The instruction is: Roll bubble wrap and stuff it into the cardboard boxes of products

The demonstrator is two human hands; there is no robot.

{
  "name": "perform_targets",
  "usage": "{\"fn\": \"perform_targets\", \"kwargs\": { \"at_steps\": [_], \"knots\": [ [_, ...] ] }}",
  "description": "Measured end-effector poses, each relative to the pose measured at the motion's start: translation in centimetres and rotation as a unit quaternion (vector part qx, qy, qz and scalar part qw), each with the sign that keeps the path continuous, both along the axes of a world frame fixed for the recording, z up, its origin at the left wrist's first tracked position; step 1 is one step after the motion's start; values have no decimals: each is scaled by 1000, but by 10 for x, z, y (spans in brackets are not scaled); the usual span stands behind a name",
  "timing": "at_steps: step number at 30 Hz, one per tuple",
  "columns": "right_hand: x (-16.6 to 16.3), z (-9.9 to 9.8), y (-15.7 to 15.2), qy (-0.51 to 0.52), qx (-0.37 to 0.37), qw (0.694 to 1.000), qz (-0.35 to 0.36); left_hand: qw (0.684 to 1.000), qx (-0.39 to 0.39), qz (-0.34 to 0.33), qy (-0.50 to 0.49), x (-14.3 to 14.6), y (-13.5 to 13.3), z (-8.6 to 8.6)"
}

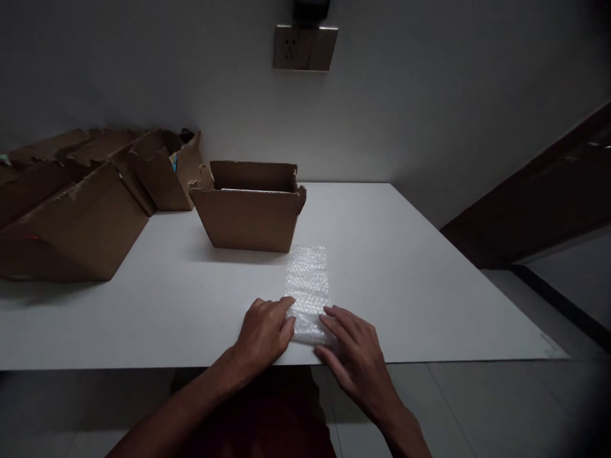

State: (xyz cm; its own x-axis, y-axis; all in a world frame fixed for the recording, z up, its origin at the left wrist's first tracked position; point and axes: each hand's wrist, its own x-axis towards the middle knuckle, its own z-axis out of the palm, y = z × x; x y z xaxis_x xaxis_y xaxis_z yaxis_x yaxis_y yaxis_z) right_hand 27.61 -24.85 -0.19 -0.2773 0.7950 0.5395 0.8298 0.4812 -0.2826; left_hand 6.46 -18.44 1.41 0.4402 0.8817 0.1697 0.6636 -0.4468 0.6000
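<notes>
Clearly, head view: I see two bare hands at the near edge of a white table (pixel 405 254), both on a strip of bubble wrap (pixel 308 280).
Left hand: my left hand (pixel 265 331) lies knuckles up on the strip's near left corner, fingers curled and pressed together over the wrap.
Right hand: my right hand (pixel 356 356) rests flat on the near right corner, fingers lightly spread, fingertips on the plastic.
Bubble wrap: it lies flat, running away from me, its near end bunched or thickened under both hands, its far end just short of the open cardboard box (pixel 251 216).
Box: upright with flaps open; I cannot tell what is inside.
Background: more cardboard boxes (pixel 71 210) lie tipped at the far left, well apart from the hands; a wall socket plate (pixel 305 48) sits above.
Risk: in my judgement the near end sits so close to the table edge that a slack grip could let the slippery wrap spring loose or slide off the front.
Writing: I can read no brand, label or lettering anywhere; the light is dim.
</notes>
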Motion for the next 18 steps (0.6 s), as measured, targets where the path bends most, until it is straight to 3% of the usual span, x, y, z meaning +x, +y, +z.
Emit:
{"fn": "perform_targets", "kwargs": {
  "at_steps": [4,8,10,12,15,18],
  "knots": [
    [-3,-3,8,38,-27,999,20,997,51,-8,-55,-9,-8,0],
    [-7,7,0,110,-96,989,32,989,-10,-82,-120,-22,-25,3],
    [-7,12,-6,126,-126,983,32,989,-44,-59,-126,-23,-28,3],
    [-7,14,-10,117,-109,987,9,992,-52,-21,-113,-20,-24,2],
    [-6,11,-9,68,-55,996,-17,999,-20,3,-50,-12,-13,-1],
    [-6,5,-4,20,-51,998,14,999,28,18,-5,-9,-6,-3]
  ]
}}
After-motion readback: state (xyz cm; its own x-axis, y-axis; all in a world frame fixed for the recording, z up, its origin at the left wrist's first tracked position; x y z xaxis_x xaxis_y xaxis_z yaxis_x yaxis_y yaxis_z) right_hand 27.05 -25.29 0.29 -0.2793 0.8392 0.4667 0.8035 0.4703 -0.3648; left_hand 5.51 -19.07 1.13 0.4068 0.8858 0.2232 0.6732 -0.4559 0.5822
